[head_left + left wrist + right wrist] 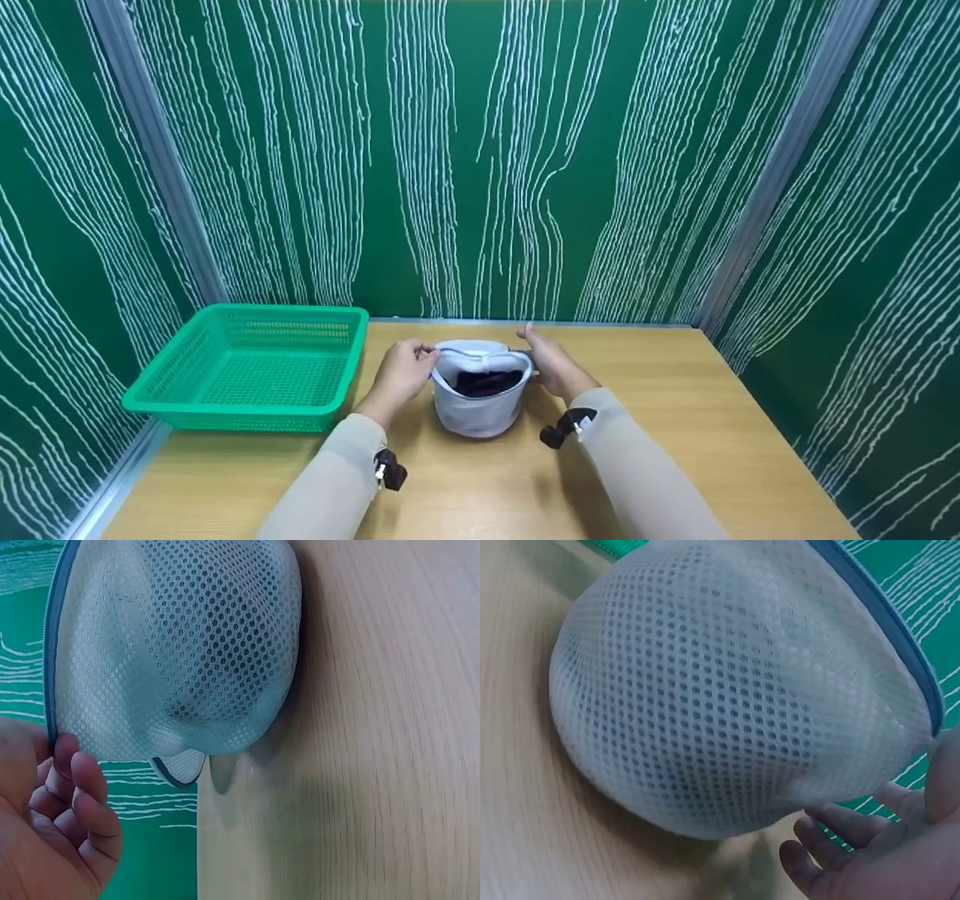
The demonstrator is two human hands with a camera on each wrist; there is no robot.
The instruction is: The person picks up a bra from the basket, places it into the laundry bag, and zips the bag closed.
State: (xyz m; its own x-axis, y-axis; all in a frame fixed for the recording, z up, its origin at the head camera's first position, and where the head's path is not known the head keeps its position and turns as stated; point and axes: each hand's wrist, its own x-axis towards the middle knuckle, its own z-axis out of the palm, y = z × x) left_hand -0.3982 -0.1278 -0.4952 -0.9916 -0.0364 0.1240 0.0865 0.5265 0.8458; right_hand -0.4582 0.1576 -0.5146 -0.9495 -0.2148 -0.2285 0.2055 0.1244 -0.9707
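A white mesh laundry bag (478, 414) with a blue-grey zip edge stands on the table, its mouth open toward me. Dark, bunched-up cloth (487, 383) lies inside and shows through the mesh in both wrist views. At the bag's left rim, my left hand (403, 373) pinches the zip edge (51, 652) between thumb and fingertips, the other fingers loosely bent. My right hand (556, 365) is at the opposite side, thumb raised and fingers loosely extended beside the mesh wall (705, 690). Its fingertips (804, 829) are right at the bag's lower side.
To the left, a green plastic basket (337, 409) with slotted walls sits on the wooden table (465, 495). Green panels with wavy white lines (495, 165) enclose the table at the back and sides, joined by grey metal posts (780, 165).
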